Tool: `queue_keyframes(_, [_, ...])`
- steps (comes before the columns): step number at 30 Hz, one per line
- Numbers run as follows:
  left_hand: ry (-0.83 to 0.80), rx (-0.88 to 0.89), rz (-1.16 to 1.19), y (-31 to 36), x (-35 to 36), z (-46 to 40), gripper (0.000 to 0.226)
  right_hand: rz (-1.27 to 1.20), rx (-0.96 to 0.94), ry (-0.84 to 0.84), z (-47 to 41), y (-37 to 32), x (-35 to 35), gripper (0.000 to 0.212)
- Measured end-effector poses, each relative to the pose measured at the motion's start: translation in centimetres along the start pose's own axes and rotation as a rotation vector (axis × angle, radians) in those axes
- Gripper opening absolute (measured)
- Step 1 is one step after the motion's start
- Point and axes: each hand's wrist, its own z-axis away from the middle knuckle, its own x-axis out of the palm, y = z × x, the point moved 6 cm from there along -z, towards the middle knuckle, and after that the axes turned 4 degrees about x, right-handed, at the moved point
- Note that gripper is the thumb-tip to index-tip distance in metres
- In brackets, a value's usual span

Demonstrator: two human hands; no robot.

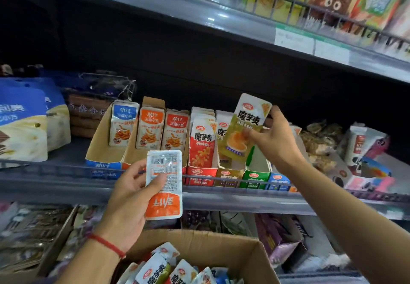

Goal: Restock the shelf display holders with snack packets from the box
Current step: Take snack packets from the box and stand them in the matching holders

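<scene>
Right hand point(274, 138) is pinching a yellow-gold snack packet point(245, 126), grip clamped on its right edge, holding it tilted just above the brown display holder point(228, 174) on the shelf point(244, 199). Left hand point(131, 197) is gripping an orange-and-white packet point(164, 185) back side up, thumb across its face. Below both grips, the cardboard box point(221, 242) is sitting open with more packets inside.
</scene>
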Motion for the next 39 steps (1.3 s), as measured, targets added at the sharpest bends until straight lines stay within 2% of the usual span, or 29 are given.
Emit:
queue_keyframes(3, [0.008, -0.003, -0.003, 0.0, 0.0, -0.1, 0.054, 0.018, 0.081, -0.033, -1.9, 1.3, 1.0, 0.044])
queue_keyframes(7, [0.018, -0.006, -0.012, -0.1, -0.3, -0.2, 0.051, -0.056, 0.172, -0.073, -3.0, 2.5, 2.9, 0.027])
queue_keyframes(9, [0.026, -0.005, -0.027, -0.1, -0.6, -0.3, 0.049, -0.097, 0.212, -0.085, -3.5, 3.1, 3.5, 0.028])
queue_keyframes(12, [0.040, 0.014, -0.057, 0.0, -0.9, -0.5, 0.044, -0.142, 0.201, -0.082, -4.1, 3.3, 3.8, 0.042])
queue_keyframes(15, [0.048, 0.029, -0.083, 0.1, -1.0, -0.7, 0.040, -0.079, 0.119, -0.130, -4.2, 2.7, 3.8, 0.070])
queue_keyframes(18, [0.043, 0.039, -0.090, 0.2, -0.9, -0.8, 0.035, 0.049, 0.015, -0.166, -4.2, 2.4, 3.5, 0.085])
queue_keyframes(20, [0.044, 0.041, -0.100, 0.2, -0.8, -0.9, 0.033, 0.217, -0.074, -0.185, -4.3, 2.3, 3.7, 0.072])
queue_keyframes(23, [0.044, 0.039, -0.112, 0.1, -0.7, -0.9, 0.033, 0.475, -0.168, -0.164, -4.8, 2.4, 4.2, 0.040])
queue_keyframes(25, [0.046, 0.040, -0.114, 0.2, -0.7, -0.9, 0.033, 0.656, -0.200, -0.123, -5.2, 2.6, 4.6, 0.034])
queue_keyframes(29, [0.053, 0.036, -0.082, 0.3, -0.7, -0.8, 0.031, 0.873, -0.255, -0.053, -5.5, 2.9, 5.3, 0.042])
queue_keyframes(33, [0.039, 0.033, -0.033, 0.7, -0.8, -0.5, 0.030, 0.904, -0.307, 0.063, -4.6, 2.3, 5.6, 0.057])
queue_keyframes(36, [0.070, 0.078, -0.047, 1.2, -1.4, -0.4, 0.030, 0.746, -0.500, 0.030, -0.8, -0.6, 7.1, 0.051])
queue_keyframes(39, [0.127, 0.089, -0.001, 1.6, -2.1, -0.4, 0.034, 0.677, -0.952, -0.282, 6.9, -4.0, 9.5, 0.046])
